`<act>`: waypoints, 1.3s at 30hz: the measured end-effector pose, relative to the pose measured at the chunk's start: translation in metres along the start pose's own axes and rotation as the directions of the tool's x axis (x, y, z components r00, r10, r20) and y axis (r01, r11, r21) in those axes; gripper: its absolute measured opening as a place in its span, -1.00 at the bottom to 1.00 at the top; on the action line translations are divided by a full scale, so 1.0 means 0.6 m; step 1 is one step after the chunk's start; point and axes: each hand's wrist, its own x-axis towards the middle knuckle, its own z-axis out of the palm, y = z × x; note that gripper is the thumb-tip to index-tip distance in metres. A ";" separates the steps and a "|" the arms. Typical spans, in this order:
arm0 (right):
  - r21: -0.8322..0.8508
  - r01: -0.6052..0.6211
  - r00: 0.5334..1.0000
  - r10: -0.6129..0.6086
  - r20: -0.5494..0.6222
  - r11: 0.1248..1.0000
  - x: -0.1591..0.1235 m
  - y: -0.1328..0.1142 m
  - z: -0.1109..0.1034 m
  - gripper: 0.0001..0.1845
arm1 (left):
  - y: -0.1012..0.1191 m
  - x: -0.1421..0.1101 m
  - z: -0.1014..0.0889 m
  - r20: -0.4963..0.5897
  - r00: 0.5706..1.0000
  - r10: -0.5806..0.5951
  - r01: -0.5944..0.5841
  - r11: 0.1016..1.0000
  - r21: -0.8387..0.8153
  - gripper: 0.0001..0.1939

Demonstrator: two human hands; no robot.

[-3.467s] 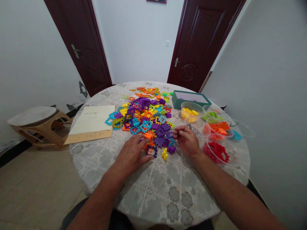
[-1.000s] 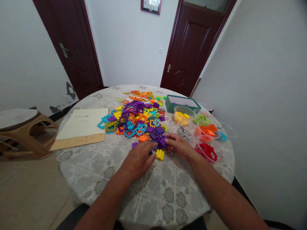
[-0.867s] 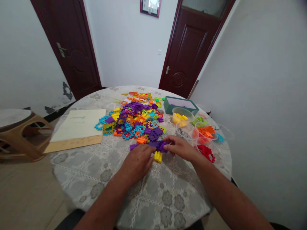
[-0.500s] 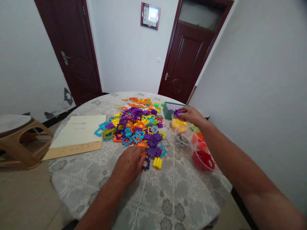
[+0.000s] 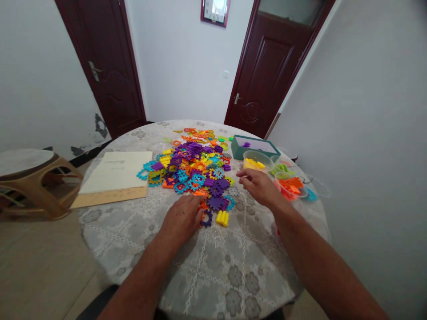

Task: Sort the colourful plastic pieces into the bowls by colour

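A heap of plastic building pieces (image 5: 193, 164) in many colours lies mid-table. My left hand (image 5: 183, 218) rests at its near edge, fingers lowered over orange pieces, thumb apart beside a dark purple square ring (image 5: 207, 218); it grips nothing that I can see. A yellow ribbed piece (image 5: 222, 218) lies just right of that ring. My right hand (image 5: 256, 184) is over the cloth between the heap and the tubs, fingers slightly apart and holding nothing visible. Beyond it stands a green box (image 5: 238, 151) with purple pieces (image 5: 246, 145) inside.
Clear tubs stand at the right: one with yellow pieces (image 5: 255, 163), others with green pieces (image 5: 282, 169) and orange pieces (image 5: 290, 184). My right forearm covers most of a red-filled tub. A cream paper sheet (image 5: 116, 173) lies left. A stool (image 5: 36, 182) stands beyond the table edge.
My right hand has let go of a purple piece at the green box and come back toward me and the heap. My left hand stays at the heap's edge. The view tilts down slightly.
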 end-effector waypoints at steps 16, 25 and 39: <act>0.334 -0.172 0.985 0.158 0.071 0.927 0.130 0.011 -0.097 -0.87 | -0.003 0.007 0.005 0.010 1.000 0.000 0.000 1.000 -0.018 -0.64; -0.187 -0.051 0.960 -0.003 -0.281 0.981 -0.088 -0.022 -0.198 -0.73 | -0.015 0.009 0.006 -0.006 1.000 0.025 -0.025 1.000 -0.011 -0.63; -0.182 0.185 0.952 -0.131 0.275 0.966 -0.222 -0.048 0.019 -0.59 | -0.024 0.007 -0.012 0.023 0.999 -0.039 0.039 0.999 0.006 -0.61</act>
